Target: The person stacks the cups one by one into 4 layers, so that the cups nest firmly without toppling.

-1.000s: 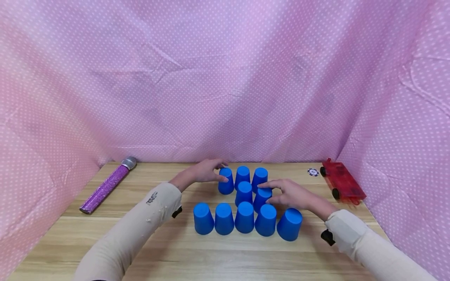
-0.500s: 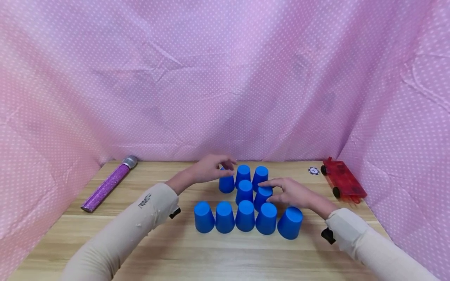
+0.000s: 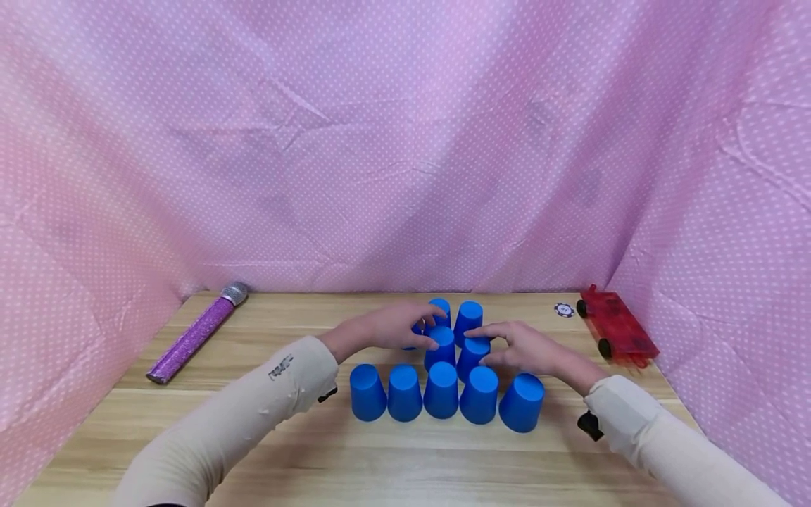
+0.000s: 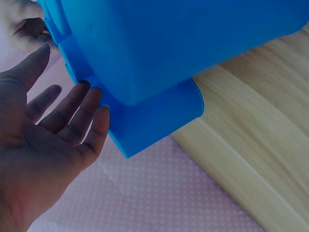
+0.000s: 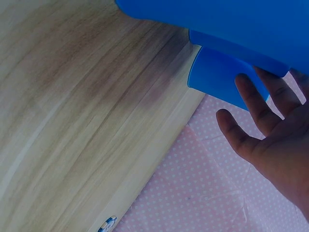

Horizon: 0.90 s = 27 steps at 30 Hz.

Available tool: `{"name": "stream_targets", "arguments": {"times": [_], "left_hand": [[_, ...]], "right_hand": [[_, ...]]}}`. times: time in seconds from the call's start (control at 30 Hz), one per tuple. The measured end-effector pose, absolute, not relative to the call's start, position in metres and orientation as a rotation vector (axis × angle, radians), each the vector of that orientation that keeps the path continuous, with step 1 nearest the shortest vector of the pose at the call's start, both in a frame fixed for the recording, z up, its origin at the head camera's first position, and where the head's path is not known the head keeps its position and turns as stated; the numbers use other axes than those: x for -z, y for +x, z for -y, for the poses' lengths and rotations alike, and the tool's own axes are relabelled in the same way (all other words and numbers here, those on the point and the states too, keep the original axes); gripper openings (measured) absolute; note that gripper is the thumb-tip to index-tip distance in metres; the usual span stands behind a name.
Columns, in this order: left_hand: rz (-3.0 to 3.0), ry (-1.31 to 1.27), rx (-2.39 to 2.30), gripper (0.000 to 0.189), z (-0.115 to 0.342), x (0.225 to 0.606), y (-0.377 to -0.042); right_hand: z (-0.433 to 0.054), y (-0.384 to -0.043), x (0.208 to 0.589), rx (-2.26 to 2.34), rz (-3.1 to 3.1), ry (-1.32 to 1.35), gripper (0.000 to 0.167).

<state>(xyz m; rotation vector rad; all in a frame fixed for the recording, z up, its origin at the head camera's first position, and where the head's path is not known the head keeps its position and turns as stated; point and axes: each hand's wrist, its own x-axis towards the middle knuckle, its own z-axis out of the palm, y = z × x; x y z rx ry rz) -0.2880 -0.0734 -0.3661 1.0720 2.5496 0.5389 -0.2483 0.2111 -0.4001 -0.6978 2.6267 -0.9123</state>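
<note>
The fingers [image 4: 99, 128] of my left hand [image 3: 399, 327] are spread loosely and softly bent, with the thumb apart, and they have hold of nothing; they are over the upper parts of the blue cups, and whether the tips touch one I cannot tell. My right hand [image 3: 529, 350] has its thumb and forefinger at two sides of the top of the right cup [image 3: 472, 364] in the middle row, while its other fingers [image 5: 253, 99] reach out apart; if it pinches this cup, I cannot tell. The left cup [image 3: 440, 358] of that row stands just beside, under my left thumb. Behind are three more cups, the leftmost mostly covered by my left hand, and nearer to me stands a front row [image 3: 440, 391] of five, all bottoms up on the wooden table [image 3: 291, 451]. On my left sleeve [image 3: 253, 401] there is dark lettering, but I cannot read it. The round chip [image 3: 564, 310] bears a small mark in its middle, also unreadable. Beside it is a red toy car [image 3: 619, 329]; far left lies a purple glittery microphone [image 3: 193, 338].
</note>
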Motion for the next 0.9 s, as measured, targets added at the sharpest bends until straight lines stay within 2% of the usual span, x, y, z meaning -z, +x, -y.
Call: {"name": "stream_targets", "arguments": {"times": [0.4, 0.9], "left_hand": [[-2.572, 1.040, -0.442, 0.062, 0.063, 0.373, -0.288], [-2.605, 1.029, -0.455, 0.052, 0.059, 0.375, -0.284]], "right_hand": [[-0.211, -0.248, 0.400, 0.918, -2.626, -0.697, 0.050], [-0.210, -0.248, 0.399, 0.922, -2.621, -0.698, 0.051]]}}
